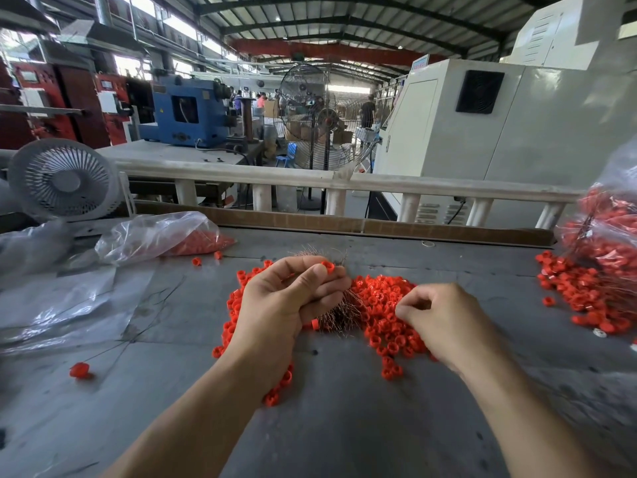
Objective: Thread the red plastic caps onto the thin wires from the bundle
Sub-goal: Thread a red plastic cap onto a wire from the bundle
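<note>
Left grip: the left hand (275, 305) holds the bundle of thin wires (339, 313) in its curled lower fingers, while thumb and forefinger pinch one red cap (327, 267) at the top, just over the far wire tips.
Right grip: the right hand (444, 319) has its fingertips drawn together in a narrow pinch above the pile of red caps (386, 312); whether it holds a single wire or a cap I cannot tell, as nothing shows plainly between the fingers.
Where the work sits: bundle and pile lie at the middle of the grey counter (344, 426), the bundle resting against the left edge of the pile.
Risk, cap: the pinch on the cap looks light and covers only its rim; a small twist could flip it out among the loose ones.
Risk, wire: the wires are fine and splayed, so two tips may enter one cap, or a tip may bend instead of passing through.
Risk, bundle: one hand does two jobs; loosening the lower fingers to help the thumb would likely let wires slide out and fan across the counter.
Risk, surroundings: a stray cap (80, 370) sits near left and a plastic bag of caps (162, 238) far left; finished pieces (586, 294) heap at the right, and loose caps roll easily into either lot.
</note>
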{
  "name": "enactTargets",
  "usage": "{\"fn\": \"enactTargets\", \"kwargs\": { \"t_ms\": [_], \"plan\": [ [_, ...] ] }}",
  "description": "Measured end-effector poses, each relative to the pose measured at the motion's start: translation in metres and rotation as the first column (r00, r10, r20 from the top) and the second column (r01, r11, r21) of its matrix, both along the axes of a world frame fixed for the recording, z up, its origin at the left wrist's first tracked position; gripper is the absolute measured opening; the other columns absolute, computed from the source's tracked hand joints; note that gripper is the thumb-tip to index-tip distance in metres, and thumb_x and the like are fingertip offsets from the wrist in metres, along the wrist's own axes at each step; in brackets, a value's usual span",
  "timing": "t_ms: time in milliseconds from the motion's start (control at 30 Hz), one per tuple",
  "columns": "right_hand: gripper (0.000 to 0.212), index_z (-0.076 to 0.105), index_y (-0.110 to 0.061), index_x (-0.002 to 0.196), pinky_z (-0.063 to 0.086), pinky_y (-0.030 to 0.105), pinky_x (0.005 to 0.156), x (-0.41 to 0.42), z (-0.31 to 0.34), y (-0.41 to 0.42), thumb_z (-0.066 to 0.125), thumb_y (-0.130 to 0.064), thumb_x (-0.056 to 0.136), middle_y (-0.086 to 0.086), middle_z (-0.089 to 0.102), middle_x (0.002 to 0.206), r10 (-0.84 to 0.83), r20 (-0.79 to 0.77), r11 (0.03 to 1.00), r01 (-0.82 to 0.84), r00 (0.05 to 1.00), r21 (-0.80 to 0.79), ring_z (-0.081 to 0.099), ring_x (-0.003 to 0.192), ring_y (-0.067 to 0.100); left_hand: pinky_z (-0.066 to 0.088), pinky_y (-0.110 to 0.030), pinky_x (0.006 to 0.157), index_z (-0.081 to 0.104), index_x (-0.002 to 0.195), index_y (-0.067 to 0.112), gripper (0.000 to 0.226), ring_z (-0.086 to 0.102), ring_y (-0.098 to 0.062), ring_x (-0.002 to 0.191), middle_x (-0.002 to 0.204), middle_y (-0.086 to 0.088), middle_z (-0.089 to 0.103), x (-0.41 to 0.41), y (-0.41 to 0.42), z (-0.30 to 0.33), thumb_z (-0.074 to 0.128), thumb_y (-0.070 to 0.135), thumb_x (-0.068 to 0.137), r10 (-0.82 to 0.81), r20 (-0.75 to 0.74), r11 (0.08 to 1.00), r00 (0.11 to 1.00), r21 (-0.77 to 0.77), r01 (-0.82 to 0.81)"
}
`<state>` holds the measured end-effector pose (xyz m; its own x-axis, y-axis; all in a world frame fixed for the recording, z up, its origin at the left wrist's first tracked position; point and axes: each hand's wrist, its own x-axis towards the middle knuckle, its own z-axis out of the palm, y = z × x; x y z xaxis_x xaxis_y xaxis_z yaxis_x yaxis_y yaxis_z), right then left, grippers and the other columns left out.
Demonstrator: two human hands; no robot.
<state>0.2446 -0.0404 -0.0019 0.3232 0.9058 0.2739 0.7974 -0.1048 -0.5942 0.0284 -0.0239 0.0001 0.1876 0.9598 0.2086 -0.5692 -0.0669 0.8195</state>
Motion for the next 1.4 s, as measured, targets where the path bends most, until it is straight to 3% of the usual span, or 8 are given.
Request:
{"fn": "enactTargets", "kwargs": {
  "t_ms": [133,300,433,667,767,867,1067,1400],
  "plan": [
    [0.022,0.071,-0.036,0.065,0.053,0.030,0.062,-0.005,-0.005,0.002,0.084,-0.027,0.080,-0.017,0.069,0.064,0.030,0.027,0.993,-0.027,0.999,-0.114,0.064,0.064,0.002,0.062,-0.029,0.076,0.073,0.100,0.005,0.020,0.075,-0.034,0.100,0.107,-0.025,0.075,0.000,0.000,0.000,0.074,0.016,0.083,-0.001,0.000,1.000,1.000,-0.006,0.001],
    [0.022,0.073,-0.038,0.065,0.045,0.024,0.058,-0.004,0.001,-0.004,0.087,-0.026,0.077,-0.019,0.070,0.066,0.098,0.020,0.965,-0.090,0.995,-0.246,0.065,0.066,0.000,0.062,-0.029,0.076,0.074,0.098,0.007,0.018,0.075,-0.034,0.101,0.108,-0.025,0.074,-0.001,0.000,-0.001,0.075,0.016,0.083,-0.015,0.002,1.000,1.000,-0.009,0.015],
    [0.019,0.074,-0.035,0.069,0.056,0.032,0.068,-0.009,0.001,-0.007,0.088,-0.023,0.075,-0.016,0.071,0.066,0.124,0.035,0.946,-0.107,0.992,-0.306,0.067,0.066,0.002,0.061,-0.030,0.078,0.074,0.099,0.007,0.016,0.074,-0.035,0.103,0.109,-0.026,0.074,-0.001,0.001,-0.002,0.074,0.016,0.085,-0.027,-0.004,1.000,1.000,-0.005,0.027],
    [0.038,0.064,-0.060,0.076,0.054,0.029,0.067,-0.011,-0.001,-0.006,0.079,-0.026,0.080,-0.018,0.068,0.066,0.083,0.132,0.978,-0.055,0.988,-0.201,0.064,0.069,0.001,0.061,-0.028,0.075,0.077,0.093,0.012,0.008,0.075,-0.035,0.101,0.108,-0.026,0.074,0.001,0.001,-0.002,0.073,0.014,0.087,-0.028,-0.014,1.000,1.000,0.003,0.028],
    [0.015,0.070,-0.047,0.073,0.051,0.028,0.059,-0.020,-0.004,-0.007,0.084,-0.041,0.076,-0.018,0.067,0.062,0.082,0.130,0.980,-0.056,0.988,-0.191,0.063,0.062,0.000,0.061,-0.028,0.074,0.075,0.096,0.009,0.010,0.075,-0.036,0.101,0.108,-0.026,0.074,0.001,0.001,-0.003,0.073,0.014,0.087,-0.030,-0.016,1.000,0.999,0.007,0.030],
    [0.023,0.071,-0.032,0.067,0.044,0.026,0.054,-0.027,-0.007,-0.006,0.087,-0.046,0.073,-0.015,0.067,0.062,0.069,0.160,0.978,-0.035,0.985,-0.206,0.062,0.061,0.001,0.061,-0.029,0.074,0.075,0.096,0.009,0.010,0.074,-0.036,0.101,0.109,-0.026,0.074,0.001,0.001,-0.003,0.073,0.014,0.087,-0.026,-0.020,1.000,0.999,0.010,0.026],
    [0.028,0.070,-0.031,0.066,0.032,0.026,0.049,-0.021,0.001,-0.009,0.088,-0.052,0.068,-0.014,0.067,0.060,0.045,0.209,0.967,0.010,0.977,-0.253,0.062,0.061,0.002,0.061,-0.029,0.075,0.076,0.097,0.010,0.011,0.074,-0.036,0.102,0.109,-0.026,0.074,0.001,0.002,-0.004,0.074,0.014,0.088,-0.040,-0.016,0.999,0.999,0.016,0.040],
    [0.023,0.068,-0.031,0.065,0.037,0.024,0.049,-0.020,-0.006,-0.007,0.082,-0.039,0.080,-0.015,0.067,0.060,0.051,0.202,0.976,-0.005,0.978,-0.219,0.061,0.058,0.000,0.061,-0.029,0.076,0.071,0.104,0.004,0.017,0.075,-0.035,0.102,0.109,-0.025,0.074,0.000,0.001,-0.003,0.071,0.013,0.090,-0.050,-0.028,0.999,0.998,0.014,0.050]
  ]
}}
